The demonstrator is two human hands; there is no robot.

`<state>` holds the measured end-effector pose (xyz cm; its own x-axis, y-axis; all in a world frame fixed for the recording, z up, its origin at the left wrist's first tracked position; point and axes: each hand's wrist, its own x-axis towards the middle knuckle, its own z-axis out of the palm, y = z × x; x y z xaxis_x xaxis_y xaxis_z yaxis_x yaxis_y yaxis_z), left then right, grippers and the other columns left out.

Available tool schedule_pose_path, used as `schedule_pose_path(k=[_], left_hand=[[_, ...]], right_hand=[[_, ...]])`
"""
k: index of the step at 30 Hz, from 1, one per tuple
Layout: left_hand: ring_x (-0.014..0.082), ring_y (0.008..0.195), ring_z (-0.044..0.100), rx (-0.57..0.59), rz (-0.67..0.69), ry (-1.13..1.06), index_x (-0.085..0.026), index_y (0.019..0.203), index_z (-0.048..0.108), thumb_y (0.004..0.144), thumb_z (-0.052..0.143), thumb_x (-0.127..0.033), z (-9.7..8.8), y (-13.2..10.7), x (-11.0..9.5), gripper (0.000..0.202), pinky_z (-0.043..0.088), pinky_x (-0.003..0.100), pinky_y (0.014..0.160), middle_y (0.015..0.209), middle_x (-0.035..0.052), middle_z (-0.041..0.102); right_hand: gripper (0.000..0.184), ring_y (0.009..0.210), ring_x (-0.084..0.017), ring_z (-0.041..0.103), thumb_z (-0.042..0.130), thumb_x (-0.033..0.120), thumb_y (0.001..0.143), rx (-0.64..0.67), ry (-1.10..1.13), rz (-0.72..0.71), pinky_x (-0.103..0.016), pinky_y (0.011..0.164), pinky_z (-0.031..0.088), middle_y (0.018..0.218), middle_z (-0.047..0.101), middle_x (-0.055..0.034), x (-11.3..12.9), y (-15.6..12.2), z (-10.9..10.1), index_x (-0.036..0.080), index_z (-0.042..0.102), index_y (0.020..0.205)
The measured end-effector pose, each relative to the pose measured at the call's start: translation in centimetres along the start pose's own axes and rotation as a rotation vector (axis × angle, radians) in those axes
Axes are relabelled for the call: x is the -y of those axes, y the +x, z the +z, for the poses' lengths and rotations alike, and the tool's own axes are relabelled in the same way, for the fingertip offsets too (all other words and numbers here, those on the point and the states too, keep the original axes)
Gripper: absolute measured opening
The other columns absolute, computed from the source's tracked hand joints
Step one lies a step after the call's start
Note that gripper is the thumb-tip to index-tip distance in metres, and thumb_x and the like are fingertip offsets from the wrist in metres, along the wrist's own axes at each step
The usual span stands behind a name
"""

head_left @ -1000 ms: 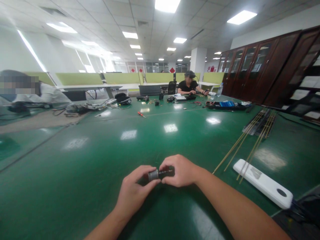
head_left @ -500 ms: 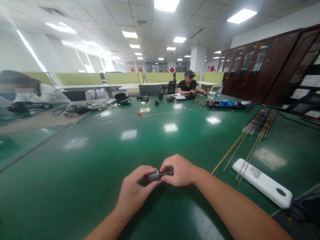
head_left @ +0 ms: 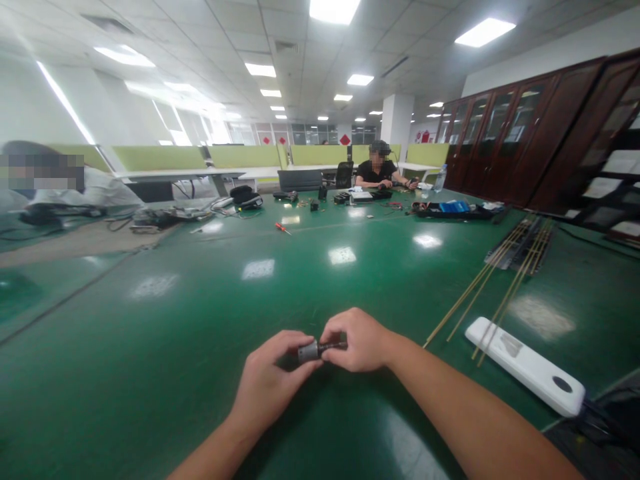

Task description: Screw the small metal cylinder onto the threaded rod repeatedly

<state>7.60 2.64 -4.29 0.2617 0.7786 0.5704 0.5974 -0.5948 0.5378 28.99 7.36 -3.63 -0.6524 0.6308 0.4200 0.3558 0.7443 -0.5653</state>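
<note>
Low in the head view, my left hand (head_left: pixel 270 370) pinches a small grey metal cylinder (head_left: pixel 308 352) between thumb and fingers. A thin dark shaft (head_left: pixel 331 347) sticks out of the cylinder to the right. My right hand (head_left: pixel 357 340) is closed around that shaft, its thumb and index fingertip close to the cylinder's right end. Both pieces are in line, lying roughly level just over the green table (head_left: pixel 210 373). The fingers hide part of the shaft and the far side of the cylinder. The exact kind of part is too small to tell.
Right of my forearm lies a white power-strip-like bar (head_left: pixel 525 367), with thin brass-coloured rods (head_left: pixel 465 300) reaching over it. A red screwdriver (head_left: pixel 283 229) lies farther off. Tools and a blue-filled tray (head_left: pixel 453 209) stand near a seated person (head_left: pixel 377 170). Another person sits left.
Both hands and the cylinder with its shaft stay almost in place. The view has shifted very slightly.
</note>
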Motion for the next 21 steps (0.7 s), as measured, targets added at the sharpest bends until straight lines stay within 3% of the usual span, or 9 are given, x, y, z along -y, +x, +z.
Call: schedule_pose_path(k=[21], left_hand=[[0.0161,0.085,0.068,0.008,0.005,0.006,-0.025,0.096,0.070,0.076,0.079,-0.029,-0.07,-0.05,0.22,0.022,0.054,0.025,0.077,0.093,-0.0002,0.072]], right_hand=[[0.011,0.063,-0.012,0.058,0.069,0.023,0.073,0.004,-0.039,-0.005,-0.022,0.060,0.040,0.071,0.068,-0.0006,0.10,0.02,-0.21,0.017,0.073,0.081]])
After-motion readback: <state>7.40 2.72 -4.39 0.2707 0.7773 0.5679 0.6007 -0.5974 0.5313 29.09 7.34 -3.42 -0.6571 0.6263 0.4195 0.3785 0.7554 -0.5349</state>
